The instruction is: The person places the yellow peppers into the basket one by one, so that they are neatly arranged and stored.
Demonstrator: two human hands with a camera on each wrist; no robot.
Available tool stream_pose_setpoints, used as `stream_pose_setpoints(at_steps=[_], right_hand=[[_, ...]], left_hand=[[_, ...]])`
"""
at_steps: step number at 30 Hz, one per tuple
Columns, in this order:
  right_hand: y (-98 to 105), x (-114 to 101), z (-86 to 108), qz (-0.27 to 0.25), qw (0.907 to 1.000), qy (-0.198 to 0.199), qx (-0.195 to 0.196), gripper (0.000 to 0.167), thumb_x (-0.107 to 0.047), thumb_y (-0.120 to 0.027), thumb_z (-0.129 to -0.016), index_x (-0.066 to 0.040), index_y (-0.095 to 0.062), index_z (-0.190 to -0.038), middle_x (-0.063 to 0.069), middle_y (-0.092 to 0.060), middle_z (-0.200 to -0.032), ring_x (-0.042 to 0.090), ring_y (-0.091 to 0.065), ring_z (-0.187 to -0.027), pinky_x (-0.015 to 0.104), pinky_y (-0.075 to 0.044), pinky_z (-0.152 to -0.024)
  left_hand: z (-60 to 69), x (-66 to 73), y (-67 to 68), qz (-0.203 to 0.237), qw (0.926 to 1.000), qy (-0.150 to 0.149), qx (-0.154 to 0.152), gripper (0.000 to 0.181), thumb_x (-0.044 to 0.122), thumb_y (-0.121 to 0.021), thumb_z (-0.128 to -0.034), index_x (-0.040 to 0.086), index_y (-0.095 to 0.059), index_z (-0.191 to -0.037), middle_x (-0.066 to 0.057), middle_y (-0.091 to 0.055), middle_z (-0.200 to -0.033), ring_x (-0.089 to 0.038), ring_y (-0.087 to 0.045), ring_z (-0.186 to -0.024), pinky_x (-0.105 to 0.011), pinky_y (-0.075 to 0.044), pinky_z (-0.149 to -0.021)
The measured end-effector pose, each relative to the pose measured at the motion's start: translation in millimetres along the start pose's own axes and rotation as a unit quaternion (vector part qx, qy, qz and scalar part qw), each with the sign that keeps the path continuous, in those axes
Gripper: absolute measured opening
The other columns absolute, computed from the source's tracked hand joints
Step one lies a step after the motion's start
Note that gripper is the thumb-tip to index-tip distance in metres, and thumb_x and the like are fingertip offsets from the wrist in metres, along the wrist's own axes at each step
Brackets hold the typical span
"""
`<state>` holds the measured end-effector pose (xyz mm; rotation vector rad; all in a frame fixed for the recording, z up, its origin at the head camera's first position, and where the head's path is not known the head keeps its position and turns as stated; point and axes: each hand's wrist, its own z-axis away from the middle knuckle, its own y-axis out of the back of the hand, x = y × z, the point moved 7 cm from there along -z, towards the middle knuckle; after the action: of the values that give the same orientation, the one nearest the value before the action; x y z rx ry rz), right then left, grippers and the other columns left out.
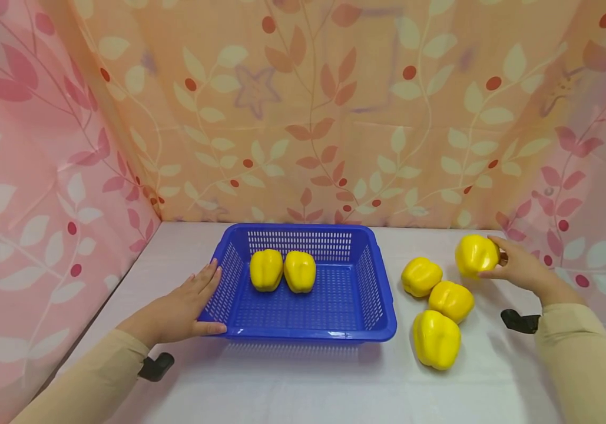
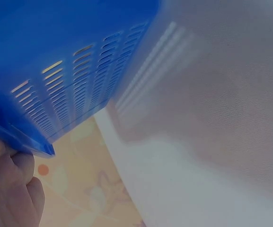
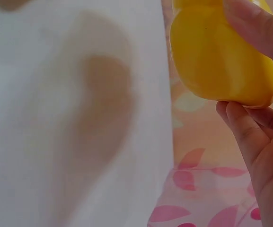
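A blue plastic basket [image 1: 308, 335] with slotted walls stands on the table, two yellow bell peppers [image 1: 266, 270] side by side in its back left part. My left hand [image 1: 183, 309] rests on the basket's left rim, fingers extended and thumb on the front left corner; the left wrist view shows this hand [image 2: 11, 184] against the rim from below. Off to the right, my right hand [image 1: 520, 268] holds another yellow bell pepper [image 1: 476, 256] between thumb and fingers. In the right wrist view, this pepper [image 3: 216, 52] is raised, its shadow on the tabletop.
Three more yellow bell peppers [image 1: 437, 340] lie in a loose, slanting row between the basket and my right hand. White cloth covers the table [image 1: 303, 388]. Leaf-patterned curtains [image 1: 303, 118] enclose the back and both sides.
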<state>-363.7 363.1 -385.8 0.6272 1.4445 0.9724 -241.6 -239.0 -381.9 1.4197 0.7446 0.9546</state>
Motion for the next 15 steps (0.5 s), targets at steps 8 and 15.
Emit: stream_pose_setpoints(at_steps=[8,15], right_hand=[[8,-28,-3.4,-0.029,0.9988,0.039,-0.003,0.102,-0.039,-0.074,-0.074,0.004,-0.014,-0.143,0.031,-0.025,-0.137,0.052,-0.033,-0.119,0.055,-0.035,-0.093],[13,-53,-6.4,-0.036,0.9978,0.055,-0.006,0.108,-0.038,-0.075,-0.073,-0.001,-0.005,-0.146,0.032,-0.02,-0.141,0.053,-0.032,-0.121,0.048,-0.035,-0.091]], left_hand=[[0.6,0.5,1.2,0.0,1.0,0.001,0.0,0.111,0.074,-0.048,-0.0728,-0.002,-0.012,-0.145,-0.019,-0.002,-0.152,-0.035,-0.01,-0.138,-0.053,-0.015,-0.108],[0.0,-0.7,-0.1,-0.001,1.0,-0.001,0.001,0.112,0.075,-0.046,-0.0723,-0.002,-0.012,-0.145,-0.019,-0.002,-0.152,-0.035,-0.011,-0.138,-0.053,-0.015,-0.108]])
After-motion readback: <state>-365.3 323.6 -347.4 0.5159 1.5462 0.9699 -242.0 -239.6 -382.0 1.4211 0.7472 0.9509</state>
